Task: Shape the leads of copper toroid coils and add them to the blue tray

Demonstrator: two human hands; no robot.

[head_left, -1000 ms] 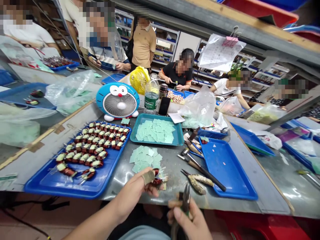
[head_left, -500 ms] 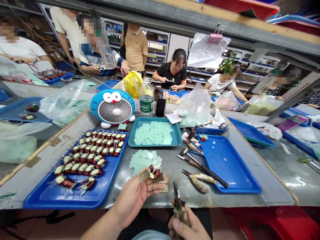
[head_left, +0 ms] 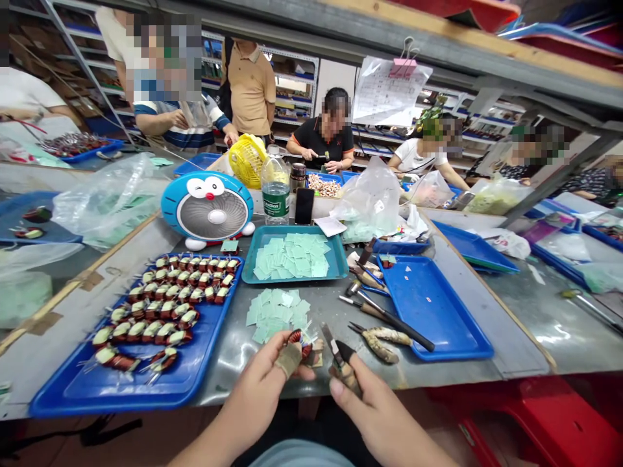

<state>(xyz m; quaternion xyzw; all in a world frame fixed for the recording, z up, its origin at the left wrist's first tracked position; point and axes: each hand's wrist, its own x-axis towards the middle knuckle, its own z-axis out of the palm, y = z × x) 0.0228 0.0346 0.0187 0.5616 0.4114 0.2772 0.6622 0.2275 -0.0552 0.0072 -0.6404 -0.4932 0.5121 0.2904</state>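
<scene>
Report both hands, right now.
Left hand: closed, holding a wire-wound coil.
Right hand: closed around a pair of pliers.

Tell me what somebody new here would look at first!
Probably the bright blue fan with a cartoon face, standing just behind the big blue tray on the left. Next might come the rows of dark red coils lying in that tray. Front and middle, the person's left hand holds one more coil, while the right hand grips pliers.
</scene>
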